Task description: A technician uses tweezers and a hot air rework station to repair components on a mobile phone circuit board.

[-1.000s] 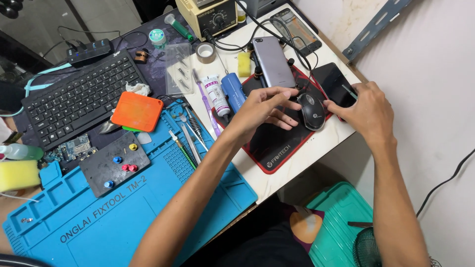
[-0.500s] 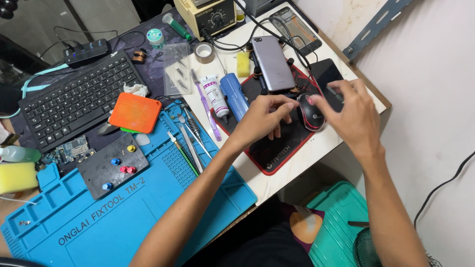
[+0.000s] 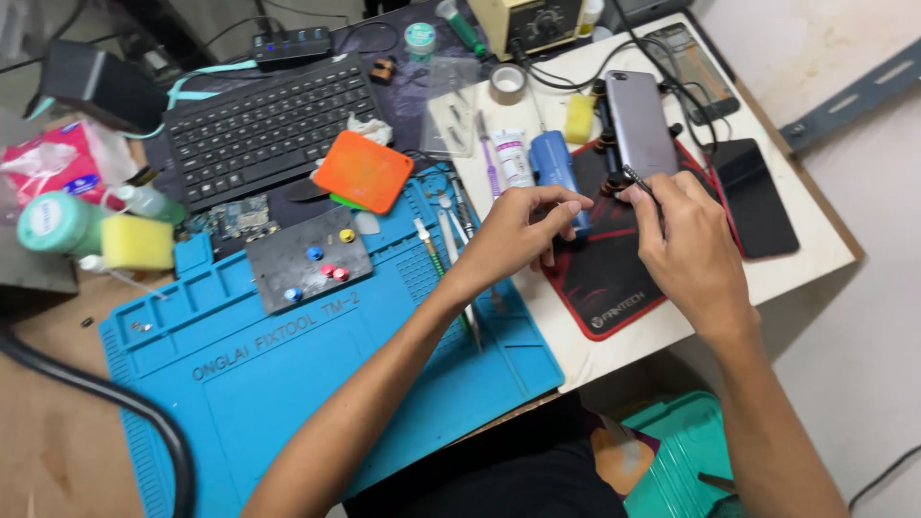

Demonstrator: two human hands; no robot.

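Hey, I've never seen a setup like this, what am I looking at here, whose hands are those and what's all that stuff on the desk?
This is one view from a camera worn on a person's head, looking down at their own bare hands over a cluttered desk. The right hand pinches a thin dark tool at the lower end of a grey phone lying back up. The left hand hovers curled above a red-edged mouse pad. Nearby lie a blue work mat, a black keyboard, an orange pad and tweezers.
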